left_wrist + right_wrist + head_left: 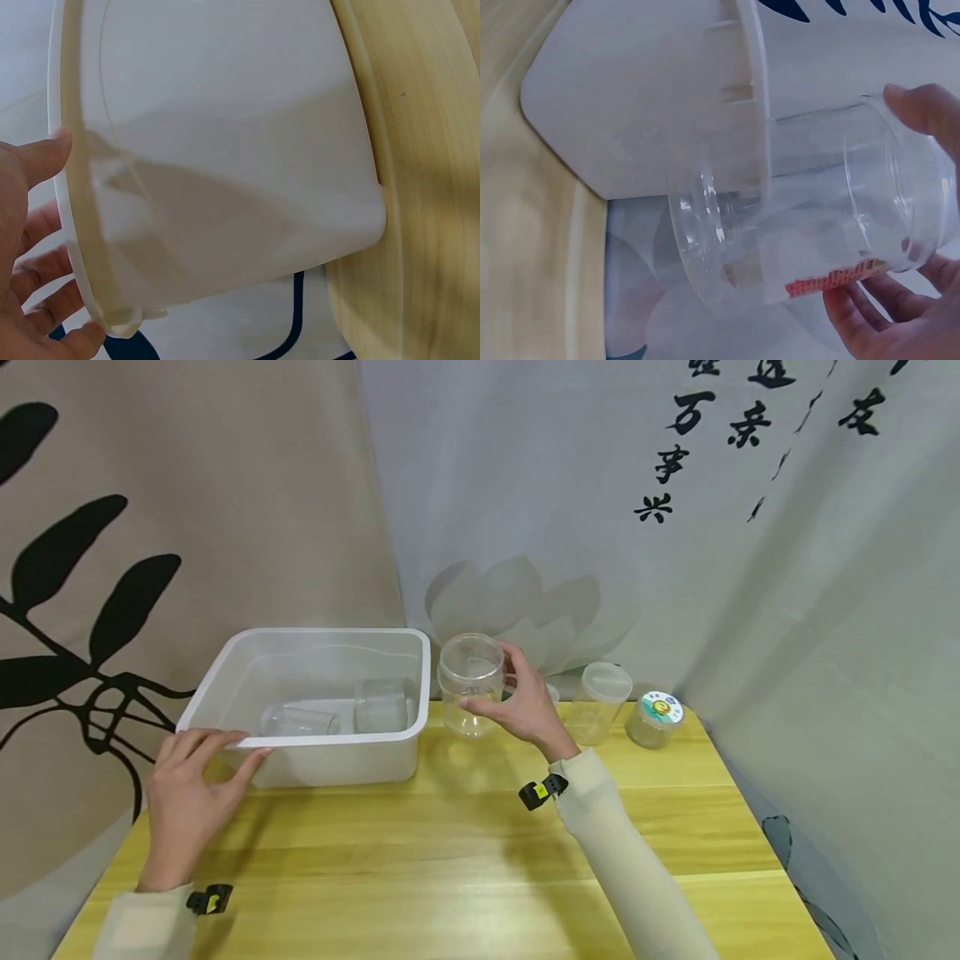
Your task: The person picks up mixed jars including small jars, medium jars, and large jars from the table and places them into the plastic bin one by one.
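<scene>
Right hand [525,706] grips the clear jar [471,672], thumb and fingers round its side; we see it raised off the table [465,877]. Left of that hand we have the white tub [337,768], two clear containers [381,706] inside. Left hand [187,793] holds its near-left rim. Right of our right hand: tall lidded container [596,714], then squat jar [649,731].
</scene>
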{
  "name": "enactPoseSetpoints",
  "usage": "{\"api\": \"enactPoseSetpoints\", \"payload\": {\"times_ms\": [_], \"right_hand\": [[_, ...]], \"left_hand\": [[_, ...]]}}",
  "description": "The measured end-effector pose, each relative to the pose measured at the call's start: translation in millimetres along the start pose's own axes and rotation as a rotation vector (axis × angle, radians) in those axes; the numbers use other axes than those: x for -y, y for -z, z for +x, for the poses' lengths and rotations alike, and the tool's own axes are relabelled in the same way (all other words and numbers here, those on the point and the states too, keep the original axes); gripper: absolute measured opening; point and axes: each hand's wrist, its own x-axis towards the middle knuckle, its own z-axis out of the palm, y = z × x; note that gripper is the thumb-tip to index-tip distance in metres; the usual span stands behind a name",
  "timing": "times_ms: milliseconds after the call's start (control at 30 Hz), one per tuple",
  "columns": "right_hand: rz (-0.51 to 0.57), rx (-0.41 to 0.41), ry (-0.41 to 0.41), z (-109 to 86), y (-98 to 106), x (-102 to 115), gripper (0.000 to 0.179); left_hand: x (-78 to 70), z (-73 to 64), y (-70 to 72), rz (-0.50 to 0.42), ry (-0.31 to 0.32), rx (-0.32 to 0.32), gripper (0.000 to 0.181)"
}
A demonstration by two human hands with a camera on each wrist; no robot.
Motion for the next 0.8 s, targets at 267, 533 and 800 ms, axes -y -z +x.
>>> {"api": "enactPoseSetpoints", "payload": {"times_ms": [267, 533, 800], "right_hand": [[0.002, -0.006, 0.017, 2.0, 6, 16, 0.097], [-0.002, -0.007, 0.055, 5.9, 9, 35, 0.094], [-0.007, 0.012, 0.089, 12.7, 7, 55, 0.094]], "left_hand": [[-0.3, -0.7, -0.5, 0.014, 0.005, 0.007, 0.039], [-1.5, -1.1, 1.0, 0.019, 0.011, 0.014, 0.040], [-1.6, 0.0, 1.5, 0.016, 0.022, 0.022, 0.040]]}}
